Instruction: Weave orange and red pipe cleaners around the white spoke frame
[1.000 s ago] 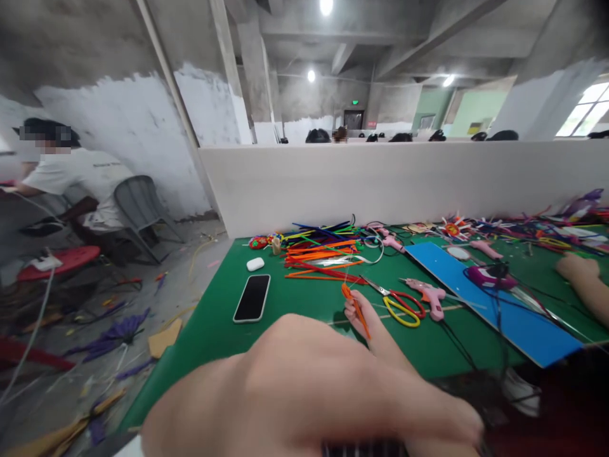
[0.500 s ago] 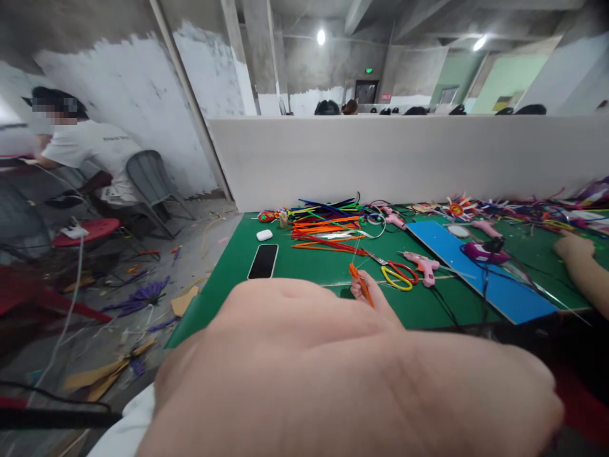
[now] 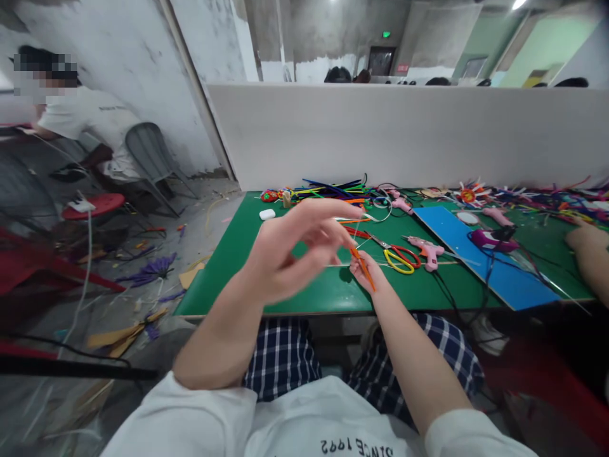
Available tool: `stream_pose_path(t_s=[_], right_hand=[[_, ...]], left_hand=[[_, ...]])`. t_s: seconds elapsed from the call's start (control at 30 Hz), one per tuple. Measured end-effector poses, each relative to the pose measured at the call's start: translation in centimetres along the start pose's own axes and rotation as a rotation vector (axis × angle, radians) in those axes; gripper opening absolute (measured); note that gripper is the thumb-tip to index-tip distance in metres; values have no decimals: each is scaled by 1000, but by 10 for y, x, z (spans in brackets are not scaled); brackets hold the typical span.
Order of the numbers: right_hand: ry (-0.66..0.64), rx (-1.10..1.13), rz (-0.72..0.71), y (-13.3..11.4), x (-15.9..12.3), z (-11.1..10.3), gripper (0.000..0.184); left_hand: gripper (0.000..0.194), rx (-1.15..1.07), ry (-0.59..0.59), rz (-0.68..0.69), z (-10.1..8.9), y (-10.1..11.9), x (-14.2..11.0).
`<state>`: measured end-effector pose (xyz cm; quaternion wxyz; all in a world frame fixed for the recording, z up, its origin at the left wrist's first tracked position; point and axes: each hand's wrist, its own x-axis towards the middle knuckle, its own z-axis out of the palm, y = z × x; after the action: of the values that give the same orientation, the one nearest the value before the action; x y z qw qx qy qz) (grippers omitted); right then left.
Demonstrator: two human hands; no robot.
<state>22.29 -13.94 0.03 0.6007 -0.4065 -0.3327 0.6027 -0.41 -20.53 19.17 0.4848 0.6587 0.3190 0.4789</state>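
Low over the table's near edge, my right hand (image 3: 365, 273) is closed round a slim orange pipe cleaner piece (image 3: 364, 270). A thin pale thread (image 3: 356, 227) rises from its upper end. My left hand (image 3: 299, 251) is raised just left of it, fingers curved and apart, slightly blurred. Its fingertips come close to the orange piece's top; whether they touch it or the thread I cannot tell. Just beyond my right hand lie scissors (image 3: 398, 259) with red and yellow handles. Behind my left hand is a partly covered pile of coloured pipe cleaners (image 3: 333, 189).
A pink glue gun (image 3: 428, 251) with a cable lies right of the scissors, beside a blue board (image 3: 476, 260). A white case (image 3: 267, 214) sits at the left. At the far right is another person's hand (image 3: 587, 238). A white partition (image 3: 380, 133) closes the back.
My left arm, which filled the lower view, has drawn back so the hand now shows beside the orange piece. My right hand keeps its hold. The camera has tilted down.
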Motion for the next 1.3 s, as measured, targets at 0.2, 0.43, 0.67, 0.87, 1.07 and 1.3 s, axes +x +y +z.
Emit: stream_pose_path(t_s=[0.2,0.43,0.67,0.87,1.07,1.3], right_hand=[[-12,88,50,10,4,-6,27],[-14,15,-27,20,1,-4,27],[0,-146,-115,21,-18,-8,25],[-4,-245,-159,21,-28,-6,22],[-21,-286,-155,23,-26,-5,22],[-30,-306,-140,24,-25,-6,22]], left_hand=[[17,-29,270,-344,30,-147,21],[42,-167,154,-377,67,-203,19],[37,-201,71,-364,75,-206,19],[22,-113,62,-364,78,-207,15],[22,-89,68,-364,77,-211,16],[19,-89,77,-366,78,-209,14]])
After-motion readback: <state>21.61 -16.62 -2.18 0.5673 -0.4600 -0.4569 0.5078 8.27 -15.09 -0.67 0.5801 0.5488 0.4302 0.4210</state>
